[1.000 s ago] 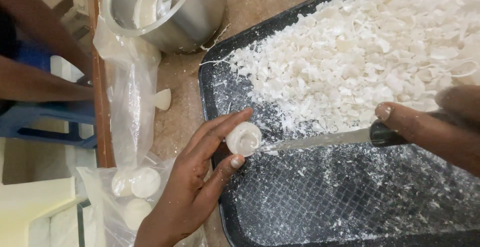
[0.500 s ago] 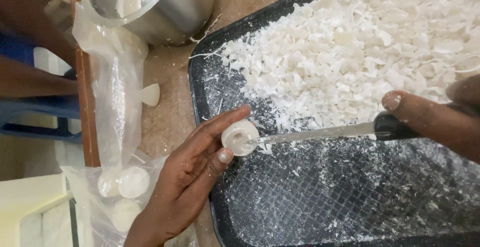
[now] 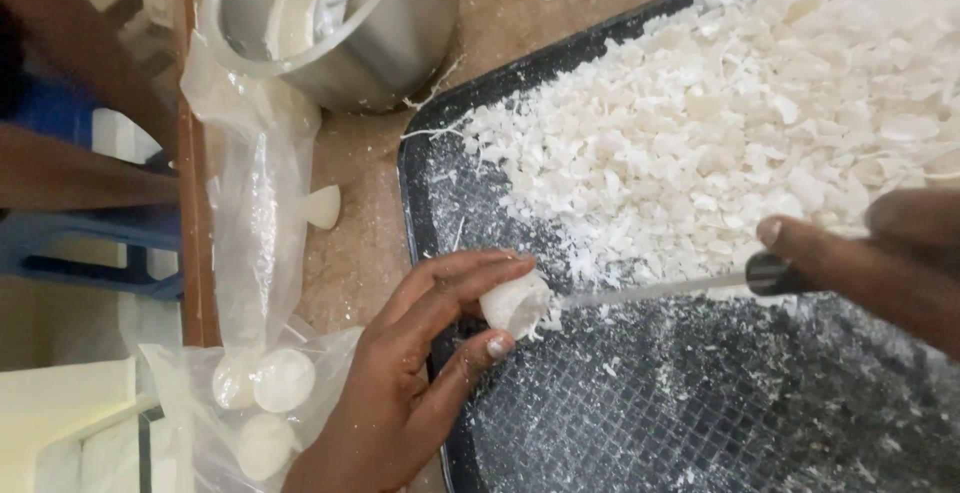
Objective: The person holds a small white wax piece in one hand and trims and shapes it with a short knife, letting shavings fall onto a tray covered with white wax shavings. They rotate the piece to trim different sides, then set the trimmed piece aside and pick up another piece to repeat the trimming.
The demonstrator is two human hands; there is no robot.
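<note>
My left hand [image 3: 420,373] pinches a small white round block [image 3: 515,303] between thumb and fingers, just over the near left edge of a black tray [image 3: 640,423]. My right hand [image 3: 880,253] grips a knife [image 3: 660,288] by its dark handle. The blade points left and its tip touches the white block. A big heap of white shavings [image 3: 740,123] covers the far half of the tray.
A steel pot [image 3: 335,23] with a spoon in it stands beyond the tray. A clear plastic bag [image 3: 250,383] with several white round blocks lies at the left. One loose white piece [image 3: 322,207] sits on the brown table. A blue stool is beyond the table's left edge.
The view has shifted slightly. The white block has turned a little in my left fingers, and the knife tip stays against it.
</note>
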